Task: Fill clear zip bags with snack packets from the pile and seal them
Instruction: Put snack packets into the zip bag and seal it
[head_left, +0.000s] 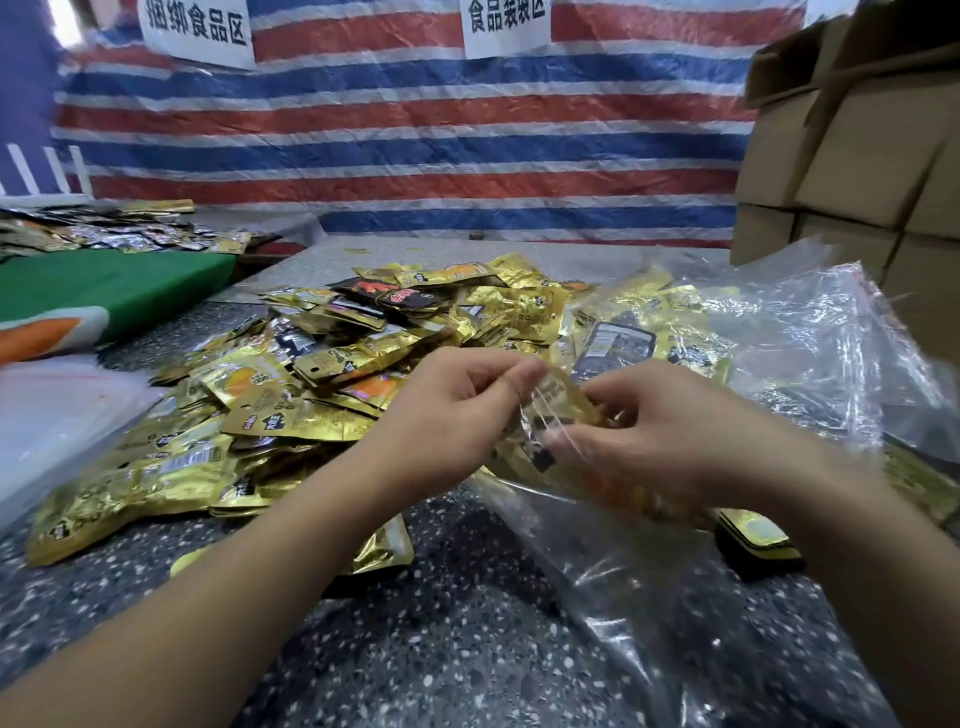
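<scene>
**Bag mouth in both hands: loading or sealing, not clear which**

Speckled table (441, 649) runs under both forearms. Pile of gold snack packets (291, 395) sits beyond and left of the left hand, spreading ahead of both hands. Heap of clear plastic bags (810, 353) lies beyond and right of the right hand, some already holding packets.

Clear zip bag (597, 530) in work hangs between the hands and trails down toward the body, under the right wrist. Gold packets show through its upper part.

Left hand (462, 410): thumb and forefinger pinch the bag's top edge. Right hand (670, 431): fingers curled on the same edge from the other side, closed on the plastic. Frame is blurred here, so whether the zip is parted or pressed together can't be told.

My read: bag is part filled. Next move needs the lips lined up flat, no packet corner caught in the track, then a pinch run along the zip.
</scene>
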